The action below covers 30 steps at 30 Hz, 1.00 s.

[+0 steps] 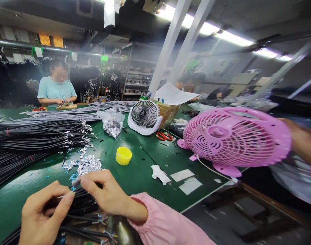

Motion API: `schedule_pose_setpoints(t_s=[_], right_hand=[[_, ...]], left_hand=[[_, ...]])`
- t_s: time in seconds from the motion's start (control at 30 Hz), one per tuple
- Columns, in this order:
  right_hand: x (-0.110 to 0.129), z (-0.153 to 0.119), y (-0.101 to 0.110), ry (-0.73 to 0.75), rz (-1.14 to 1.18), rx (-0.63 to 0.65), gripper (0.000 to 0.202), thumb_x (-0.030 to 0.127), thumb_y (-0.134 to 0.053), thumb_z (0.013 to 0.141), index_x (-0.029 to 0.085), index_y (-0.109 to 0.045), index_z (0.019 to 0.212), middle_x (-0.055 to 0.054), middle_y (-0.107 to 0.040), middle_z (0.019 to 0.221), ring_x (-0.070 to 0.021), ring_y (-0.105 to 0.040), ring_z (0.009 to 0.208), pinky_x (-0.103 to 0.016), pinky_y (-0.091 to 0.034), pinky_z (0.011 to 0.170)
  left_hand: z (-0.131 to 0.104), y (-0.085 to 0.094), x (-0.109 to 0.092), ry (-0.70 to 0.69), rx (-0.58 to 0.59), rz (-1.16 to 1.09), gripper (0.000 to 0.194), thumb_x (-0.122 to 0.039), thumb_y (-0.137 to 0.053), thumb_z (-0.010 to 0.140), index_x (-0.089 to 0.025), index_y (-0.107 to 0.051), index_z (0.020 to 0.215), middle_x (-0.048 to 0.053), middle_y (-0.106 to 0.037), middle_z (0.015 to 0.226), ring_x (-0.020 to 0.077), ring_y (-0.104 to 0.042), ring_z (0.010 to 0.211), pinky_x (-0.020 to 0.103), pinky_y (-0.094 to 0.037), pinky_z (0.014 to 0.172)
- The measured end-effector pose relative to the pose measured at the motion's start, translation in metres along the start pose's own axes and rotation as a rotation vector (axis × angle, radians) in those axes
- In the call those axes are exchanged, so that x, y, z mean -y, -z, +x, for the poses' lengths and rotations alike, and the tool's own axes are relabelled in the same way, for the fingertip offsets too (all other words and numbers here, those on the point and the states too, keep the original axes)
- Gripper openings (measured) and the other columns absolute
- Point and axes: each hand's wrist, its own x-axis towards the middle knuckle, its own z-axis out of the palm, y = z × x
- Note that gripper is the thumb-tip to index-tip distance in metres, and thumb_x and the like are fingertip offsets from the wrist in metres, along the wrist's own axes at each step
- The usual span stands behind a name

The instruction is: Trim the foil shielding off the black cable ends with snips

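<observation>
My left hand (44,211) is closed at the lower left, thumb and forefinger pinching a thin whitish wire end. Beside it my right hand (106,192), in a pink sleeve (168,217), pinches a small grey piece close to the left fingertips. Black cables (81,229) with stripped, coloured wire ends lie beneath both hands. Just beyond the fingers is a pile of silvery foil scraps (89,164) with small blue bits. Large bundles of black cables (43,136) spread over the green table (135,180) at the left.
A yellow ring-shaped cup (123,156), a bag of foil pieces (112,124), a white fan (144,117), red-handled scissors (164,136) and paper pieces (183,175) lie ahead. A pink fan (237,137) stands at right, near another person's arm (303,139). A person (57,90) sits across.
</observation>
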Motion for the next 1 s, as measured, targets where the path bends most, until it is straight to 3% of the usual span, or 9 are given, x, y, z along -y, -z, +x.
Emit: schedule_pose_setpoints(t_s=[0.07,0.17,0.27,0.33,0.4,0.53,0.7,0.87,1.0], right_hand=[[0.003,0.006,-0.001,-0.061,0.015,-0.056,0.041,0.041,-0.046,0.098,0.016,-0.068,0.073,0.000,-0.058,0.067,-0.0146,-0.056,0.071,-0.027,-0.045,0.069],[0.010,0.012,-0.004,-0.151,0.010,-0.105,0.031,0.035,-0.051,0.093,0.017,-0.065,0.072,0.001,-0.058,0.066,-0.0148,-0.055,0.072,-0.027,-0.045,0.069],[0.019,0.011,-0.008,-0.063,-0.029,-0.057,0.025,0.030,-0.050,0.094,0.017,-0.070,0.089,-0.003,-0.069,0.087,-0.0166,-0.061,0.084,-0.029,-0.048,0.079],[0.022,0.009,-0.011,-0.031,-0.043,-0.046,0.030,0.026,-0.043,0.097,0.017,-0.071,0.105,-0.006,-0.072,0.104,-0.0188,-0.064,0.100,-0.033,-0.047,0.094],[0.019,0.005,-0.014,-0.029,-0.057,-0.081,0.032,0.025,-0.044,0.097,0.016,-0.069,0.115,-0.007,-0.072,0.111,-0.0199,-0.065,0.105,-0.034,-0.048,0.098],[0.002,-0.002,-0.014,0.044,-0.094,-0.167,0.028,0.035,-0.054,0.096,0.019,-0.073,0.109,-0.006,-0.074,0.098,-0.0196,-0.068,0.088,-0.029,-0.055,0.081],[-0.012,-0.008,-0.010,0.135,-0.185,-0.199,0.041,0.050,-0.051,0.098,0.019,-0.077,0.101,-0.007,-0.073,0.085,-0.0200,-0.065,0.078,-0.031,-0.055,0.075],[-0.009,-0.010,-0.009,0.138,-0.231,-0.133,0.048,0.058,-0.047,0.097,0.022,-0.077,0.092,-0.002,-0.062,0.065,-0.0160,-0.053,0.060,-0.029,-0.051,0.064],[-0.007,-0.012,-0.009,0.118,-0.235,-0.124,0.050,0.060,-0.047,0.097,0.021,-0.078,0.089,-0.003,-0.060,0.063,-0.0163,-0.052,0.058,-0.030,-0.049,0.059]], left_hand=[[0.010,0.002,0.003,-0.118,0.106,0.007,0.035,-0.048,-0.072,0.079,-0.024,-0.067,0.053,-0.007,-0.056,0.046,0.0075,-0.048,0.035,0.014,-0.037,0.031],[0.022,0.002,0.004,-0.160,0.100,0.016,0.041,-0.060,-0.072,0.077,-0.024,-0.070,0.058,-0.005,-0.064,0.048,0.0099,-0.058,0.039,0.014,-0.047,0.038],[0.027,0.001,0.002,-0.175,0.087,-0.002,0.048,-0.069,-0.069,0.076,-0.024,-0.071,0.061,-0.004,-0.069,0.052,0.0109,-0.064,0.042,0.014,-0.050,0.041],[0.028,0.004,0.002,-0.197,0.099,-0.013,0.048,-0.069,-0.067,0.077,-0.024,-0.072,0.062,-0.003,-0.071,0.055,0.0120,-0.067,0.046,0.014,-0.053,0.044],[0.027,0.007,0.005,-0.220,0.126,-0.019,0.045,-0.066,-0.067,0.079,-0.024,-0.073,0.065,-0.002,-0.073,0.059,0.0128,-0.069,0.051,0.015,-0.055,0.048],[0.020,0.010,0.015,-0.238,0.079,-0.028,0.030,-0.052,-0.070,0.084,-0.026,-0.073,0.070,-0.003,-0.071,0.067,0.0127,-0.067,0.058,0.016,-0.055,0.054],[0.009,0.011,0.021,-0.392,-0.009,0.070,0.004,-0.029,-0.072,0.083,-0.028,-0.073,0.080,-0.005,-0.067,0.068,0.0112,-0.061,0.056,0.017,-0.049,0.049],[0.006,0.011,0.017,-0.428,0.013,0.109,0.004,-0.024,-0.073,0.082,-0.028,-0.073,0.081,-0.007,-0.065,0.065,0.0095,-0.059,0.050,0.017,-0.042,0.040],[0.003,0.007,0.013,-0.370,-0.036,0.090,0.006,-0.028,-0.071,0.083,-0.030,-0.072,0.078,-0.007,-0.063,0.065,0.0100,-0.057,0.052,0.018,-0.045,0.047]])
